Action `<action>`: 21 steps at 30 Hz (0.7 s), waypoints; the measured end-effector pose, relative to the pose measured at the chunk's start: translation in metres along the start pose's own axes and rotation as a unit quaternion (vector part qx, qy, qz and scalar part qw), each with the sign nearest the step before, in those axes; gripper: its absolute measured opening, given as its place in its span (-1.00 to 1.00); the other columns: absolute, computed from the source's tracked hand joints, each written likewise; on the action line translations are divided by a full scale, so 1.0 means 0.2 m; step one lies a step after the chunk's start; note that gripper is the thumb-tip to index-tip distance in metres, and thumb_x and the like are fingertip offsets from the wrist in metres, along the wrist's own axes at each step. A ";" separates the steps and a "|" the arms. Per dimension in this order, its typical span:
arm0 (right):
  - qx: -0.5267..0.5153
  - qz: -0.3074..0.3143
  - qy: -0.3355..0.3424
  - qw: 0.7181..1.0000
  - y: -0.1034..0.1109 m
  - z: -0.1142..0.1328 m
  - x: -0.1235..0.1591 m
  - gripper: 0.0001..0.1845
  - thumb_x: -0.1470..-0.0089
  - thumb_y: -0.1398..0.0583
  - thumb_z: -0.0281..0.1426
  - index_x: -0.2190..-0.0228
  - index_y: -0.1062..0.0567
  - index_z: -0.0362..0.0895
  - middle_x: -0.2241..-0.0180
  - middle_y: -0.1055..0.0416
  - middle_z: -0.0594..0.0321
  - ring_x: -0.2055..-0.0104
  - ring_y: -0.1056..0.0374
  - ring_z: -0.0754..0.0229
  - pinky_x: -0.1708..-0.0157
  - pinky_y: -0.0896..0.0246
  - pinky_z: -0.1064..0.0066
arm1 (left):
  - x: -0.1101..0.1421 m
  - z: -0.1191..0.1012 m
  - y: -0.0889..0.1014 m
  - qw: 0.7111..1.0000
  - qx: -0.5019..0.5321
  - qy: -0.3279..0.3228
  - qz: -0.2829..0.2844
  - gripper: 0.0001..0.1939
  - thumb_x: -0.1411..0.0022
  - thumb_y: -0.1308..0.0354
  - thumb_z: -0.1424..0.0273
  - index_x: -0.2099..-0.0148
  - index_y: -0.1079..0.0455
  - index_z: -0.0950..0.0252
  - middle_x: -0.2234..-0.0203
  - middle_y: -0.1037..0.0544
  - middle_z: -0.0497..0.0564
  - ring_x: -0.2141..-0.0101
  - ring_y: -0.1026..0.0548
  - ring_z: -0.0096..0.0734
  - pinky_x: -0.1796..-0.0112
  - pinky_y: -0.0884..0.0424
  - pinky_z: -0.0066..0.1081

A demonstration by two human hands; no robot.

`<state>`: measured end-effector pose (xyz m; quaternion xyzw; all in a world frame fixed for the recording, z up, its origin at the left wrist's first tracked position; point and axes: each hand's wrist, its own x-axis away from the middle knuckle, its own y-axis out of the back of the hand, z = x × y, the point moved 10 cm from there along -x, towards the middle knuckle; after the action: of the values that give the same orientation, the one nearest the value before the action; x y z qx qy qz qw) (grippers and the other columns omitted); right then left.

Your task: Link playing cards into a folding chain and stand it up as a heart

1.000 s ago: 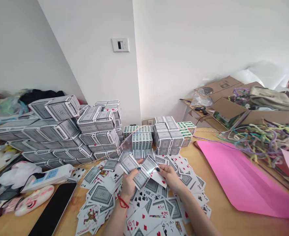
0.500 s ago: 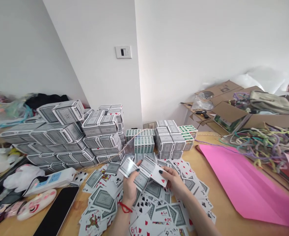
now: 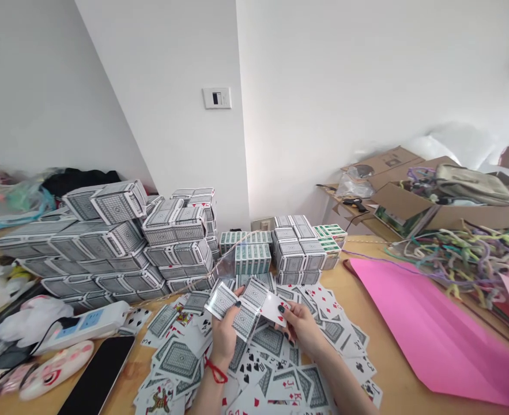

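Observation:
My left hand (image 3: 223, 337), with a red string bracelet on its wrist, grips a joined piece of playing cards (image 3: 242, 323) with patterned grey backs showing, its thumb on top. My right hand (image 3: 304, 328) pinches a white, red-suited playing card (image 3: 270, 308) at the right end of that piece. Beneath both hands spreads a loose pile of playing cards (image 3: 178, 354), some face up, some face down. Just beyond them stand small green-and-white card boxes (image 3: 253, 259) and a stack of blocks built from cards (image 3: 301, 248).
At the left rise taller stacks of card blocks (image 3: 102, 239). Before them lie a white power strip (image 3: 85, 328) and a black phone (image 3: 96, 377). Pink paper (image 3: 410, 323) covers the right side, with tangled fuzzy stems (image 3: 462, 253) and an open cardboard box (image 3: 466, 213) behind.
My right hand has shifted slightly, its thumb further onto the white card and its fingers lower. The held cards have tilted a little. The camera view has moved slightly.

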<state>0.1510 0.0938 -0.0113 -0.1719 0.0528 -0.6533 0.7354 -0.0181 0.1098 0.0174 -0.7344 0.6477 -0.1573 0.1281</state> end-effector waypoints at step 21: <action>0.030 -0.005 -0.006 1.000 0.01 0.01 0.02 -0.54 0.15 -0.19 -0.02 0.61 -0.32 -0.18 0.72 -0.35 0.32 0.84 0.00 0.49 0.88 0.14 0.62 | 0.04 -0.01 -0.04 0.998 -0.063 -0.010 0.029 -0.69 0.01 -0.12 0.31 0.19 -0.46 0.30 0.23 -0.53 0.08 0.01 -0.33 -0.15 0.04 -0.26 -0.29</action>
<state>0.1537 0.0903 -0.0086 -0.1539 0.0282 -0.6575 0.7370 -0.0102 0.1021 0.0231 -0.7232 0.6763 -0.1054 0.0925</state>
